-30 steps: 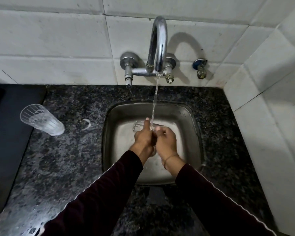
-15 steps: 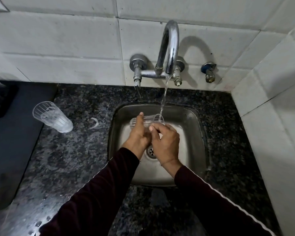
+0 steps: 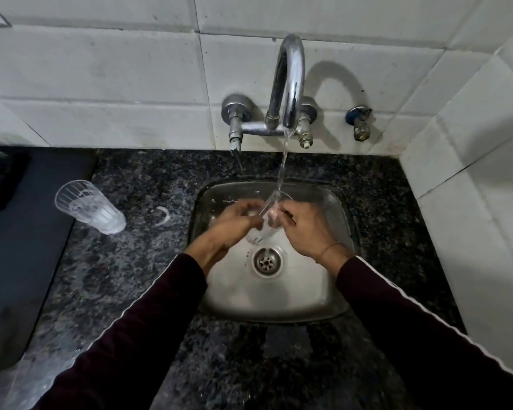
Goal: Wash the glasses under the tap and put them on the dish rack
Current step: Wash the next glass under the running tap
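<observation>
Gripping the glass (image 3: 256, 232) between left hand (image 3: 234, 221) and right hand (image 3: 304, 229) under running tap (image 3: 289, 84).

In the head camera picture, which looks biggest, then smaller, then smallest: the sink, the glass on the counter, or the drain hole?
1. Sink, clearly largest.
2. Glass on the counter.
3. Drain hole, smallest, though it sits lower, so that gap is less sure.

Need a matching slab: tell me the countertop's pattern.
Head view: countertop is dark speckled granite, black with grey flecks.
</observation>
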